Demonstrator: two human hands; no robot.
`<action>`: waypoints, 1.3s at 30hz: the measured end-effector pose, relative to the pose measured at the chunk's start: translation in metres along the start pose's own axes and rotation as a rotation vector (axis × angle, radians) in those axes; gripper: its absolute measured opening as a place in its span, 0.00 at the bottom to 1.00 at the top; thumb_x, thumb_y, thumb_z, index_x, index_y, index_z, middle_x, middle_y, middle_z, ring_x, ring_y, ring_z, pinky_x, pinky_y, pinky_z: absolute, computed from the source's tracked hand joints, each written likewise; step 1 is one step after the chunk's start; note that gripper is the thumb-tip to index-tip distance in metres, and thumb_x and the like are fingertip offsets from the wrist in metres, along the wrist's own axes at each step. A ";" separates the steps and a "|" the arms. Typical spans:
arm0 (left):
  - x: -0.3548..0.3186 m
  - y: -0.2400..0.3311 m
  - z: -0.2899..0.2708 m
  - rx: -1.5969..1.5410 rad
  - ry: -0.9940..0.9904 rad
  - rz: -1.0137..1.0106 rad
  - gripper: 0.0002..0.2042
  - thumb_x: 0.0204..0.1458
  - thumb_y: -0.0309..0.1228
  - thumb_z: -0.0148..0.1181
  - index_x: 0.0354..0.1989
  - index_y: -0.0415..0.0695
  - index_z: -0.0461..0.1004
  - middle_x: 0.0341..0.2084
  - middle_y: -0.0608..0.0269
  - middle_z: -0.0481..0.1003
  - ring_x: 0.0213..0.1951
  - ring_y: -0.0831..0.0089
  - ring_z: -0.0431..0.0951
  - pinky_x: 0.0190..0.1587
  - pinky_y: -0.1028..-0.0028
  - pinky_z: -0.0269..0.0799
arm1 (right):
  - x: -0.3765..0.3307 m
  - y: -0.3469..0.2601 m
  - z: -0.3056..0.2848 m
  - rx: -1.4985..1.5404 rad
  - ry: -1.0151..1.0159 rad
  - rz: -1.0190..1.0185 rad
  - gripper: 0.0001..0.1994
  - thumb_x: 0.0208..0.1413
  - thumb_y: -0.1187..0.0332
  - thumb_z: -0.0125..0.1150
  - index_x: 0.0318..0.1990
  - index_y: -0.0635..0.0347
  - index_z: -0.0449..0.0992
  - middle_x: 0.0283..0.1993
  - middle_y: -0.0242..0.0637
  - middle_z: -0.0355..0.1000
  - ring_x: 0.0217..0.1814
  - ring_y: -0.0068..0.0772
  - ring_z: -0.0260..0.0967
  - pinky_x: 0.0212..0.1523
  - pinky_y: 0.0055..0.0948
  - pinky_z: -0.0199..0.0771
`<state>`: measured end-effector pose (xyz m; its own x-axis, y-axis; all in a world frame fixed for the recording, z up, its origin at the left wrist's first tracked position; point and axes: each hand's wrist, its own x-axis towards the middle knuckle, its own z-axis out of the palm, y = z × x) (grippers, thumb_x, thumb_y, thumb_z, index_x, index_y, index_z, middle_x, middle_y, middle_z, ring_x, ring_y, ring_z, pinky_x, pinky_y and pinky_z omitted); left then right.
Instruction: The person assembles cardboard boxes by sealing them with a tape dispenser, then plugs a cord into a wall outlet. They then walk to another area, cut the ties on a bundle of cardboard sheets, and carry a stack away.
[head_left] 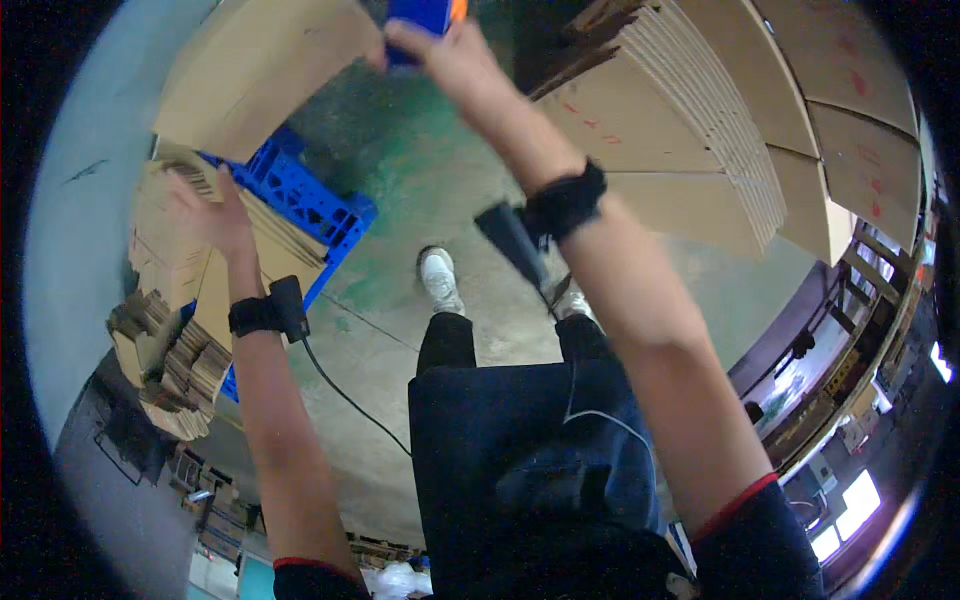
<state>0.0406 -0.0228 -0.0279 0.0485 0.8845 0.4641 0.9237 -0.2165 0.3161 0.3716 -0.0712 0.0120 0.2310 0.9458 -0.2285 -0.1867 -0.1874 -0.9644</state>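
My right hand (450, 50) reaches far forward at the top edge, its fingers closed around a dark blue boxy object (418, 16) with an orange part. The picture's edge cuts that object off, so its kind cannot be made out. On the left, my left hand (215, 212) is slightly blurred, thumb and fingers apart. It is over a stack of flat cardboard sheets (225, 290), and whether it touches them is unclear. Just beyond it, a large brown cardboard panel (260, 75) stands up at a tilt. A blue plastic pallet (300, 185) shows beneath the cardboard.
At the right, a big stack of flattened cardboard boxes (650, 130) leans over the floor, with more cardboard (865, 150) behind it. Folded cardboard pieces (180, 370) lie at the lower left. A black cable (350, 395) hangs from the left wrist strap. A pale wall (80, 250) bounds the left.
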 end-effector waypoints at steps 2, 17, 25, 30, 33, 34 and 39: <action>-0.013 0.003 0.014 -0.045 -0.077 0.072 0.36 0.50 0.42 0.59 0.65 0.40 0.52 0.59 0.34 0.55 0.62 0.43 0.54 0.63 0.56 0.48 | -0.049 0.013 0.003 0.084 -0.108 0.079 0.12 0.53 0.61 0.59 0.31 0.61 0.76 0.29 0.30 0.75 0.33 0.21 0.71 0.38 0.25 0.70; -0.244 0.494 0.066 -0.449 -0.843 0.826 0.30 0.50 0.31 0.55 0.63 0.42 0.54 0.63 0.49 0.53 0.65 0.54 0.51 0.65 0.59 0.48 | -0.423 0.079 -0.265 0.280 0.647 0.776 0.09 0.51 0.67 0.61 0.34 0.63 0.73 0.26 0.32 0.74 0.27 0.23 0.71 0.33 0.22 0.70; -0.234 0.514 0.101 -0.142 -0.670 0.807 0.34 0.47 0.32 0.60 0.63 0.41 0.54 0.62 0.43 0.53 0.65 0.48 0.49 0.66 0.55 0.43 | -0.401 0.038 -0.356 -0.036 0.879 0.449 0.09 0.52 0.68 0.61 0.33 0.68 0.73 0.27 0.35 0.75 0.30 0.23 0.73 0.36 0.24 0.73; -0.230 0.478 0.087 -0.302 -0.664 0.784 0.17 0.51 0.29 0.53 0.50 0.40 0.67 0.47 0.52 0.65 0.52 0.53 0.63 0.57 0.58 0.57 | -0.363 0.017 -0.401 -0.619 0.862 0.231 0.12 0.48 0.65 0.64 0.34 0.64 0.74 0.28 0.42 0.76 0.31 0.38 0.75 0.35 0.32 0.73; -0.234 0.462 0.076 -0.244 -0.724 0.737 0.16 0.51 0.29 0.52 0.49 0.40 0.69 0.47 0.55 0.66 0.50 0.57 0.65 0.49 0.60 0.60 | -0.331 0.027 -0.413 -1.191 0.609 -0.032 0.23 0.43 0.56 0.68 0.40 0.63 0.70 0.32 0.46 0.73 0.38 0.49 0.70 0.44 0.42 0.67; -0.235 0.456 0.074 -0.242 -0.741 0.696 0.17 0.50 0.28 0.52 0.49 0.40 0.68 0.49 0.54 0.65 0.50 0.56 0.65 0.50 0.61 0.60 | -0.327 0.033 -0.406 -1.261 0.533 -0.006 0.26 0.41 0.53 0.68 0.41 0.64 0.69 0.32 0.47 0.72 0.39 0.49 0.69 0.46 0.41 0.65; -0.236 0.429 0.065 -0.246 -0.611 0.496 0.22 0.48 0.25 0.53 0.54 0.40 0.64 0.55 0.49 0.61 0.54 0.50 0.63 0.55 0.58 0.59 | -0.379 0.102 -0.382 -1.416 0.352 0.239 0.26 0.40 0.57 0.67 0.42 0.65 0.65 0.27 0.47 0.71 0.35 0.48 0.70 0.49 0.39 0.62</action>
<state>0.4498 -0.2970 -0.0560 0.6930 0.7156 0.0879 0.6341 -0.6629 0.3981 0.6302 -0.5499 -0.0508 0.5826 0.7830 -0.2176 0.7654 -0.6187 -0.1770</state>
